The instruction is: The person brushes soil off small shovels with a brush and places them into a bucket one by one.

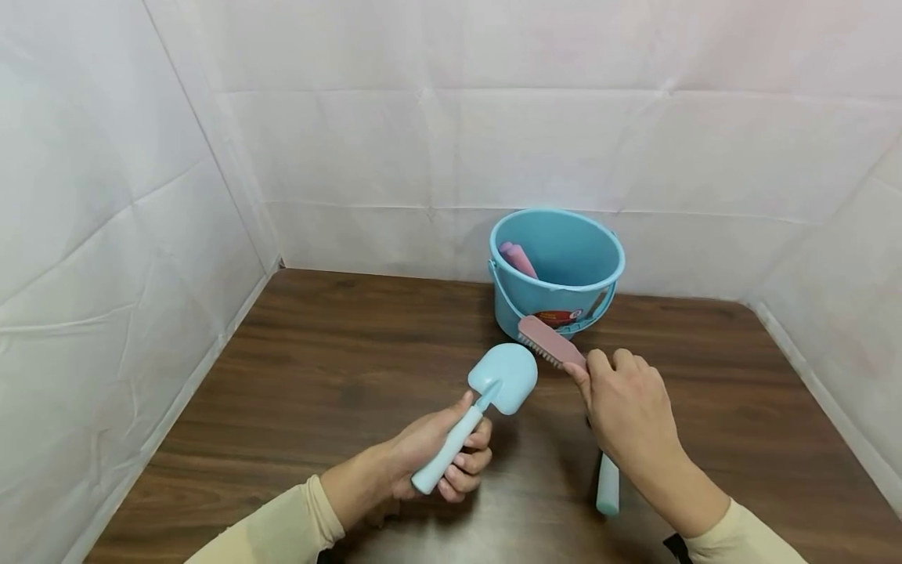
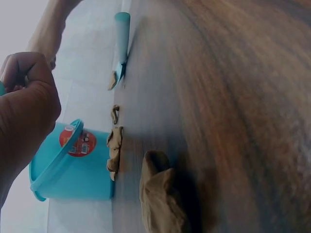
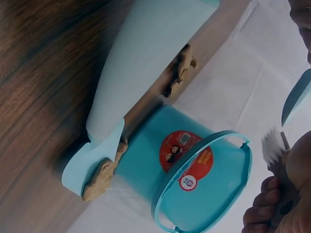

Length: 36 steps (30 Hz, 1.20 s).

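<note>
My left hand (image 1: pixel 426 450) grips the handle of a light blue hand shovel (image 1: pixel 509 372), its rounded blade tilted up above the table. In my right hand (image 1: pixel 630 407) is a pink scrub brush (image 1: pixel 553 341), its pale bristles facing down toward the blade. In the head view a small gap shows between brush and blade. Below the right hand lies another small tool with a light blue handle (image 1: pixel 608 486); the right wrist view shows its blue blade (image 3: pixel 77 172) touching a tan lump (image 3: pixel 103 179).
A blue bucket (image 1: pixel 510 309) stands at the back with pink handles (image 1: pixel 520 258) inside. Several crumpled brown pieces lie on the wooden table (image 1: pixel 317 376), including a larger one (image 2: pixel 163 194) in the left wrist view. White sheeting (image 1: pixel 352 149) encloses the back and sides.
</note>
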### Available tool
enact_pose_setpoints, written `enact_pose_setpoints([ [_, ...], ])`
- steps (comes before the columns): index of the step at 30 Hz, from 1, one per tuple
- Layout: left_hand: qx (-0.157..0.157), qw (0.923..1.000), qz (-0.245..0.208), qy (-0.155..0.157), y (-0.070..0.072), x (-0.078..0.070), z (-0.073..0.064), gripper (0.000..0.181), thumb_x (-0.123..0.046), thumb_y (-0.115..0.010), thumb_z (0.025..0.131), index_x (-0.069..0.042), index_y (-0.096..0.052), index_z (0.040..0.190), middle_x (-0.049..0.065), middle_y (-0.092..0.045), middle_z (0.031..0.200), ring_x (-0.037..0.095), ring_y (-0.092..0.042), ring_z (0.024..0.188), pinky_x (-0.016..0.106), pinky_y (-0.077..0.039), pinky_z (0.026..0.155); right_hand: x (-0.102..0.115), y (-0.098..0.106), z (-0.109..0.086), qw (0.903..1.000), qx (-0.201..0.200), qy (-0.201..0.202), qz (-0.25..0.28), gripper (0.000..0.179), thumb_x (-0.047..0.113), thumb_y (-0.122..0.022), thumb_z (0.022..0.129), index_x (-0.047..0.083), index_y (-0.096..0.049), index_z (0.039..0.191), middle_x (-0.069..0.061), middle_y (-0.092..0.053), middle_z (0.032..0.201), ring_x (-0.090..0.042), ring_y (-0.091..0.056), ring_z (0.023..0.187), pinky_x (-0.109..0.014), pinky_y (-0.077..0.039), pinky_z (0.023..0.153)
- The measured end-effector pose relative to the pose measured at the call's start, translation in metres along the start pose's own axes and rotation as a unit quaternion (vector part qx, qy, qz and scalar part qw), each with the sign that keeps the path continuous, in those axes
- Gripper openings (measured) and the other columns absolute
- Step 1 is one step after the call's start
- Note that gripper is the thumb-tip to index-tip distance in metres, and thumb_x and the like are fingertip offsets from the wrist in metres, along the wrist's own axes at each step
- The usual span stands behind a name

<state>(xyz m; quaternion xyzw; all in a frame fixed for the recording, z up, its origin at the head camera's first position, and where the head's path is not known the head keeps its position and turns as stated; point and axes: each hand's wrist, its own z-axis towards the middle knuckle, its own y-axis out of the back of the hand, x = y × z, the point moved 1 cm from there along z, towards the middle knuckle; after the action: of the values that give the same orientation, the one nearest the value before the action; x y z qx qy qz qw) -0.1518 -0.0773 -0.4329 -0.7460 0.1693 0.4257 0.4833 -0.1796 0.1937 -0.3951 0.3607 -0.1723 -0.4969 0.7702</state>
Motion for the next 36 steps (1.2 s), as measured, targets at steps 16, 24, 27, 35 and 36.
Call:
enact_pose_setpoints([
  [16,-0.009,0.9999,0.002,-0.005,0.004,-0.002,-0.002,0.057,-0.066,-0.014,0.104,-0.018,-0.036,0.082,-0.007,-0.032,0.068,0.002,-0.034,0.052,0.017,-0.032,0.045,0.005,0.002,0.004,0.9999,0.011,-0.013,0.001,0.042,0.031,-0.066,0.097,0.007,-0.045,0.07,-0.005,-0.03,0.059,-0.021,-0.028,0.049,-0.032,-0.023,0.046],
  [24,-0.162,0.9717,0.17,-0.025,0.007,-0.019,-0.001,0.062,-0.065,-0.02,0.105,-0.012,-0.042,0.081,-0.002,-0.038,0.064,0.008,-0.037,0.049,0.022,-0.032,0.042,0.002,0.003,-0.001,0.9999,0.012,-0.011,-0.006,0.043,0.032,-0.062,0.1,0.007,-0.044,0.07,-0.005,-0.029,0.059,-0.022,-0.029,0.048,-0.033,-0.023,0.045],
  [27,-0.257,0.8858,0.384,-0.046,0.013,-0.042,0.0,0.063,-0.059,-0.021,0.108,-0.01,-0.049,0.079,-0.001,-0.045,0.063,0.01,-0.041,0.05,0.025,-0.037,0.045,0.0,0.003,-0.004,0.9996,0.02,-0.016,-0.012,0.045,0.035,-0.059,0.102,0.007,-0.043,0.07,-0.005,-0.029,0.059,-0.022,-0.029,0.048,-0.033,-0.023,0.045],
  [35,-0.377,0.5385,0.752,-0.043,0.011,-0.112,0.028,0.051,-0.055,-0.026,0.108,-0.02,-0.056,0.086,0.0,-0.047,0.065,0.02,-0.05,0.057,0.035,-0.04,0.047,-0.002,0.002,-0.013,0.9987,0.039,-0.03,-0.016,0.044,0.034,-0.062,0.1,0.008,-0.043,0.07,-0.003,-0.029,0.059,-0.018,-0.027,0.048,-0.031,-0.023,0.045],
  [36,-0.383,0.5044,0.773,-0.038,0.009,-0.12,0.033,0.052,-0.056,-0.026,0.108,-0.02,-0.055,0.085,0.0,-0.049,0.065,0.021,-0.053,0.057,0.036,-0.041,0.046,-0.001,0.002,-0.013,0.9986,0.04,-0.03,-0.016,0.044,0.033,-0.064,0.099,0.008,-0.043,0.07,-0.003,-0.029,0.059,-0.018,-0.027,0.048,-0.031,-0.023,0.045],
])
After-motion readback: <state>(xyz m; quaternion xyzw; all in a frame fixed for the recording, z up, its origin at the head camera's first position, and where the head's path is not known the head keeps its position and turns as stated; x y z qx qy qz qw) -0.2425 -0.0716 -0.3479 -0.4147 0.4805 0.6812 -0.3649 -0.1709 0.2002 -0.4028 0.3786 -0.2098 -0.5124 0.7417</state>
